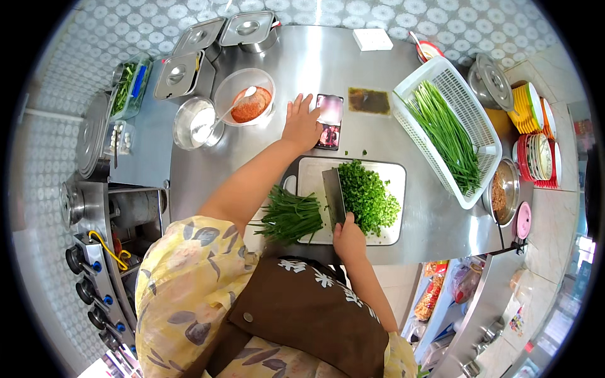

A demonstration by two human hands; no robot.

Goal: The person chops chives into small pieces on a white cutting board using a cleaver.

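Observation:
My left hand (301, 124) reaches over the steel counter, fingers spread, its thumb side at the edge of a smartphone (329, 134) with a lit screen; whether it touches the screen I cannot tell. My right hand (350, 237) grips a cleaver (334, 196), whose blade stands on the white cutting board (307, 170). Right of the blade lies a heap of chopped Chinese chives (371, 201). Uncut chives (293, 215) lie in a bunch to its left, partly off the board. A few green bits lie between phone and board.
A white plastic basket (491, 156) of long chives (444, 132) stands at the right, near a steel bowl of brown filling (502, 193). Behind my left arm are a bowl of red sauce (253, 106), a steel bowl (191, 124) and lidded steel containers (248, 29). A dark flat packet (369, 101) lies beyond the phone.

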